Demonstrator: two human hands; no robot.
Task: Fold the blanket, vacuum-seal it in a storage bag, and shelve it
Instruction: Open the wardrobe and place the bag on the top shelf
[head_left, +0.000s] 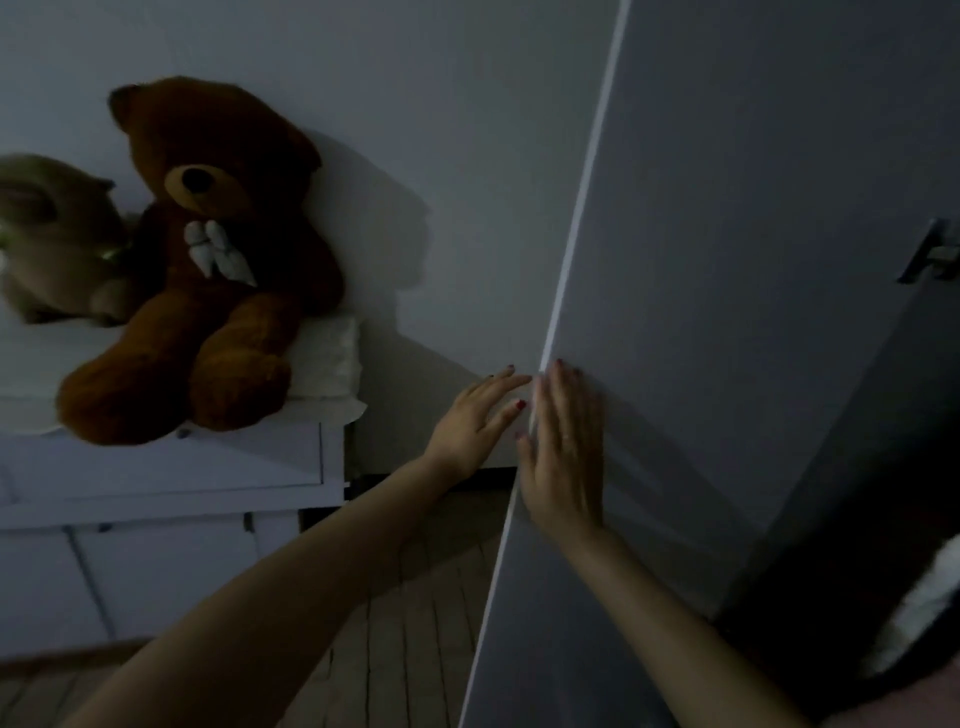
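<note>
A tall grey wardrobe door (727, 260) stands ajar in a dim room, its pale edge running down the middle of the head view. My right hand (563, 452) lies flat on the door's face near that edge, fingers straight. My left hand (475, 418) reaches to the same edge from the left, fingers extended and touching it. Neither hand holds anything. No blanket or storage bag is recognisable; a pale shape (924, 613) shows in the dark gap at the lower right, too dim to identify.
A white chest of drawers (171, 483) stands at the left against the wall, with a brown teddy bear (208, 270) and a beige plush toy (57, 244) on top. A metal handle (932, 254) shows at the right. Wooden floor (395, 623) lies below.
</note>
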